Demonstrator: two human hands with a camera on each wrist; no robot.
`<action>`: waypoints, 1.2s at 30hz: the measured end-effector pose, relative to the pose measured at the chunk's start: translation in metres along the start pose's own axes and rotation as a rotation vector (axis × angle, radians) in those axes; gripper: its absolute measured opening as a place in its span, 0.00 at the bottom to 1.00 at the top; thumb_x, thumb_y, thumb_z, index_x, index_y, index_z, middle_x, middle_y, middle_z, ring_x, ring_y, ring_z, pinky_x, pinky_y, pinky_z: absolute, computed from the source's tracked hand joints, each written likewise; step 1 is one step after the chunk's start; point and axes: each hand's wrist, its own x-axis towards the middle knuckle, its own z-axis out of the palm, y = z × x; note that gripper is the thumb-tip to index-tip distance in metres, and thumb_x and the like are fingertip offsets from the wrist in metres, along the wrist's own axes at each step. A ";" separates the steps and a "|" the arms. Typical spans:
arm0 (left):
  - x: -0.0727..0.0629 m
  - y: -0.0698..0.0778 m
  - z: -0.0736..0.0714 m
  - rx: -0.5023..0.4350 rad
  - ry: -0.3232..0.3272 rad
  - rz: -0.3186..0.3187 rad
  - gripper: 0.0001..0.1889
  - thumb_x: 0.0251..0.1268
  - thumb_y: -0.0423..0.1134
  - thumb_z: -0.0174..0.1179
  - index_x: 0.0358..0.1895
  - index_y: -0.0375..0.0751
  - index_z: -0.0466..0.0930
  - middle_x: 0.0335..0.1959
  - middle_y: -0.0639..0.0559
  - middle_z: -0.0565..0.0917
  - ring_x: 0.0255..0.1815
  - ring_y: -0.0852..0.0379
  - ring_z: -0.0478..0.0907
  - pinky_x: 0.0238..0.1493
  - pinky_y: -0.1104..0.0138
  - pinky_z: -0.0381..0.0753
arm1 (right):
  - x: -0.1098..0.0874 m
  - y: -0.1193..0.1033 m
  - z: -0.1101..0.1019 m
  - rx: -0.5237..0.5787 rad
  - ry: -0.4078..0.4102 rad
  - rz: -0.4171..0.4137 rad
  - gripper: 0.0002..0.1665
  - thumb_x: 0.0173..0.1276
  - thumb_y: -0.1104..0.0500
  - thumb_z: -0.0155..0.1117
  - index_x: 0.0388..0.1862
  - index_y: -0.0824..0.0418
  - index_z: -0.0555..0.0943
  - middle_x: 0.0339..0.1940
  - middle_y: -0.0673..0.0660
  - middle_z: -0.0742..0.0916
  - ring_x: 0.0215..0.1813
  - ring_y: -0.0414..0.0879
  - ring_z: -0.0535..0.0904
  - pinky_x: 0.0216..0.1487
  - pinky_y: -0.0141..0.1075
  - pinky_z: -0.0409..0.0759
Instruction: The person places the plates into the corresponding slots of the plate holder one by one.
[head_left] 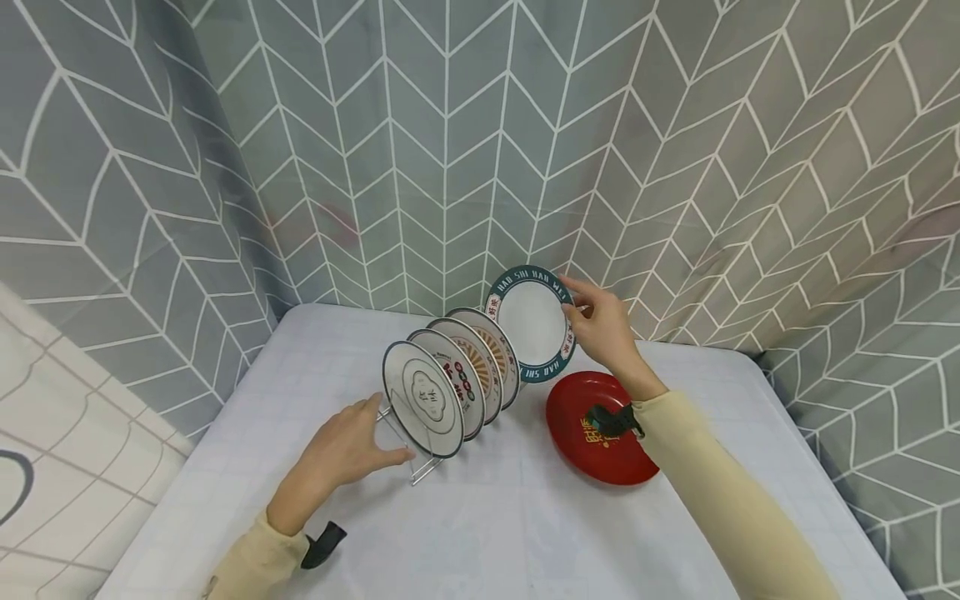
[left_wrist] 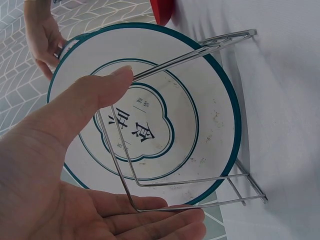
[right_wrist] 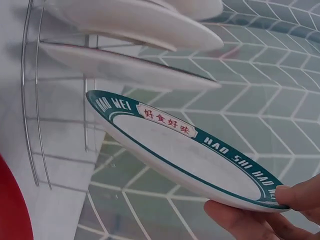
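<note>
In the head view my right hand pinches the right edge of a white plate with a lettered teal rim. That plate leans at the back end of a wire plate rack; its lower edge is close to the rack's wires in the right wrist view. Several patterned plates stand tilted in a row, and the front one has a dark rim and a lettered centre. My left hand holds the rack's front end, thumb on one side of the wire loop and fingers along the other.
A red plate with gold characters lies on the white-covered table, right of the rack and partly under my right forearm. Grey patterned curtains stand close behind the table and at both sides.
</note>
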 end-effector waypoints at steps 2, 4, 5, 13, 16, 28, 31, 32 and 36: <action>0.001 0.000 0.000 0.000 0.000 0.001 0.55 0.46 0.60 0.73 0.66 0.17 0.62 0.62 0.22 0.72 0.62 0.28 0.72 0.61 0.42 0.75 | 0.001 -0.001 0.007 -0.002 -0.001 -0.005 0.26 0.70 0.67 0.58 0.67 0.60 0.75 0.42 0.69 0.87 0.31 0.54 0.82 0.23 0.28 0.72; 0.001 0.001 0.001 0.001 0.001 0.001 0.55 0.46 0.60 0.73 0.66 0.17 0.62 0.62 0.22 0.72 0.62 0.28 0.72 0.62 0.42 0.74 | 0.002 -0.002 0.014 0.005 -0.004 -0.012 0.26 0.70 0.68 0.59 0.66 0.60 0.76 0.41 0.68 0.87 0.31 0.54 0.83 0.24 0.28 0.73; 0.001 0.001 0.001 0.001 0.001 0.001 0.55 0.46 0.60 0.73 0.66 0.17 0.62 0.62 0.22 0.72 0.62 0.28 0.72 0.62 0.42 0.74 | 0.002 -0.002 0.017 0.008 -0.003 -0.018 0.26 0.69 0.68 0.59 0.66 0.60 0.76 0.41 0.68 0.87 0.31 0.54 0.83 0.24 0.28 0.74; 0.003 0.002 0.001 0.001 0.006 0.010 0.55 0.46 0.60 0.74 0.66 0.17 0.63 0.62 0.22 0.73 0.62 0.29 0.73 0.61 0.42 0.75 | -0.003 -0.004 0.044 -0.005 -0.036 -0.040 0.26 0.71 0.67 0.58 0.67 0.56 0.76 0.42 0.65 0.87 0.26 0.49 0.80 0.23 0.33 0.75; 0.003 0.002 0.001 0.004 0.009 0.013 0.55 0.46 0.60 0.74 0.66 0.17 0.63 0.62 0.22 0.73 0.62 0.29 0.73 0.61 0.42 0.75 | -0.006 -0.003 0.052 0.001 -0.051 -0.041 0.26 0.71 0.67 0.58 0.67 0.54 0.76 0.44 0.64 0.87 0.28 0.49 0.81 0.24 0.33 0.76; 0.003 0.003 0.001 0.010 0.004 0.008 0.55 0.46 0.60 0.74 0.66 0.17 0.63 0.61 0.23 0.73 0.61 0.29 0.73 0.61 0.43 0.75 | -0.012 0.004 0.070 0.012 -0.079 -0.045 0.26 0.69 0.69 0.60 0.65 0.55 0.78 0.47 0.66 0.87 0.23 0.46 0.80 0.21 0.31 0.74; 0.002 0.003 0.000 0.005 0.000 0.005 0.55 0.46 0.60 0.73 0.66 0.17 0.62 0.62 0.22 0.73 0.62 0.29 0.73 0.61 0.43 0.75 | -0.012 0.005 0.073 0.006 -0.082 -0.049 0.27 0.69 0.68 0.60 0.66 0.55 0.77 0.47 0.66 0.87 0.24 0.46 0.81 0.21 0.30 0.75; 0.001 0.003 0.000 0.004 0.000 0.004 0.55 0.46 0.60 0.73 0.66 0.17 0.62 0.62 0.22 0.73 0.62 0.29 0.73 0.61 0.42 0.75 | -0.012 0.006 0.073 0.006 -0.081 -0.052 0.26 0.69 0.69 0.60 0.66 0.55 0.77 0.48 0.66 0.87 0.24 0.46 0.82 0.21 0.31 0.75; 0.000 0.001 -0.001 -0.001 0.003 0.004 0.55 0.46 0.59 0.73 0.66 0.17 0.62 0.62 0.22 0.73 0.62 0.28 0.73 0.61 0.42 0.75 | -0.012 0.006 0.076 0.000 -0.077 -0.075 0.26 0.69 0.69 0.60 0.66 0.57 0.77 0.48 0.66 0.87 0.26 0.48 0.84 0.23 0.31 0.77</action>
